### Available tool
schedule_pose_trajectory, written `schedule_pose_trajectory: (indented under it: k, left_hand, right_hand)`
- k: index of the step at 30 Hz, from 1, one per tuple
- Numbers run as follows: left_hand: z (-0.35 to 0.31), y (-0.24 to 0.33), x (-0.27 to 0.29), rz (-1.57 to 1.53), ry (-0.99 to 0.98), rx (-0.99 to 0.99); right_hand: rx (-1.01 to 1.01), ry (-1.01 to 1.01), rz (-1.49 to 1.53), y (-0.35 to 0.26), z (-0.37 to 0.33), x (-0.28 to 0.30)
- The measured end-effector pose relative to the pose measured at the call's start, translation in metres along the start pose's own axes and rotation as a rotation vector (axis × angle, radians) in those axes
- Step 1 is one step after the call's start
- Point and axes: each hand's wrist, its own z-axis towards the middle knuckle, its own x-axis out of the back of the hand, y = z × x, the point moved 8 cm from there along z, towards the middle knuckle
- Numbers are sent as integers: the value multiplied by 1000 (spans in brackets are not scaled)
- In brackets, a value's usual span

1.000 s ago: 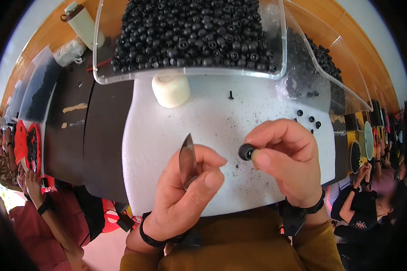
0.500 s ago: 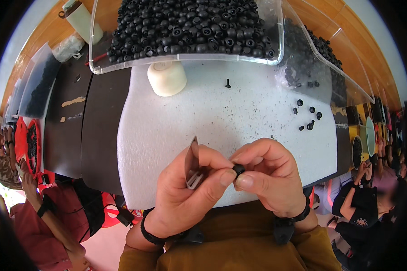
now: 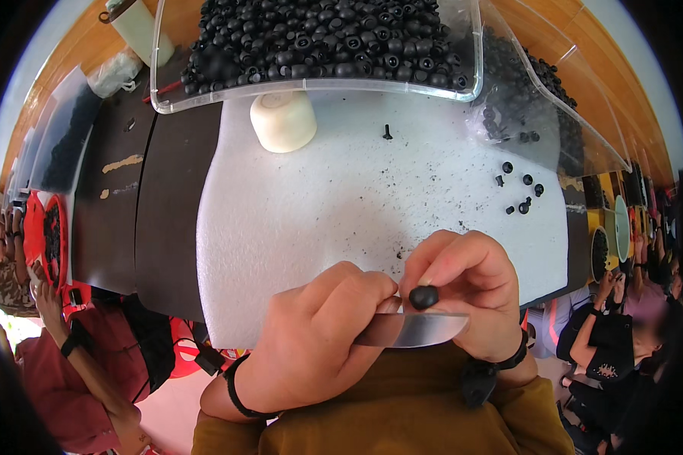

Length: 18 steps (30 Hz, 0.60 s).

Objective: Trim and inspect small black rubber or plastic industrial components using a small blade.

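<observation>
My left hand is closed round the handle of a knife, which its fingers mostly hide. The short, shiny blade points right, its tip by the base of my right thumb. Between the thumb and fingers of my right hand is a small round black part, just above the blade. I cannot tell whether blade and part touch. Both hands are over the near edge of a white foam sheet strewn with black crumbs.
A clear tub heaped with black parts stands at the far side, with a cream cup before it. One stemmed black piece and several loose pieces lie on the foam. Co-workers' arms show at both sides.
My left hand has turned over, and the knife blade has swung from upright to lying across below the black part. My left fingertips have left the part; my right hand keeps it.
</observation>
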Motion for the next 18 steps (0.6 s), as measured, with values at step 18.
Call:
schedule_pose_trajectory:
  k: [18]
  left_hand:
    - [1,-1,-15,124,-120,21]
  right_hand:
    - [-39,-8,17,5,-8,6]
